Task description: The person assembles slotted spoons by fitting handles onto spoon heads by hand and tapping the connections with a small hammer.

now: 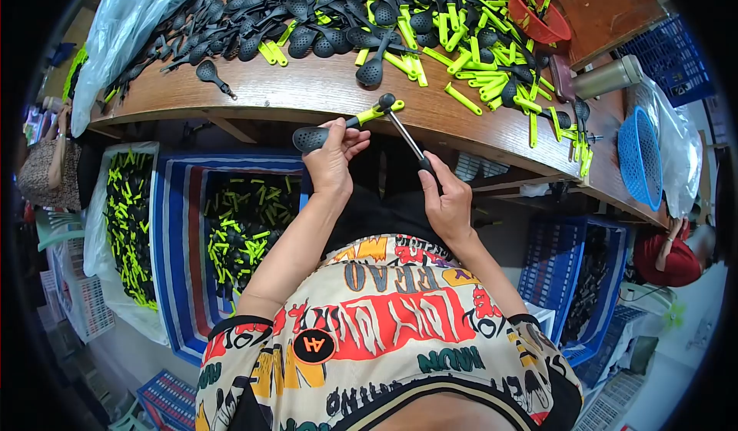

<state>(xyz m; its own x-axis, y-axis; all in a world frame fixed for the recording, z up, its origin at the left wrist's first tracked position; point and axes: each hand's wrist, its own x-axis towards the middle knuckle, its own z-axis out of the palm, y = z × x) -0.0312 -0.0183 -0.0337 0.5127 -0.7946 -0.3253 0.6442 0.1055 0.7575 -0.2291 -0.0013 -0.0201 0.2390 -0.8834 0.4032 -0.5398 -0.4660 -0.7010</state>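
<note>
My left hand is closed around a black slotted spoon whose bowl points left. A bright green handle piece sits at the spoon's right end, near the table's front edge. My right hand grips a small hammer with a metal shaft and a round black head. The hammer head is at the far end of the green handle; whether they touch I cannot tell. Beyond both hands, a black perforated spoon and a loose green handle lie on the wooden table.
Black utensil heads and green handles are heaped across the table. A red basket, a metal flask and a blue basket stand right. Below left is a striped blue crate; other people sit at both sides.
</note>
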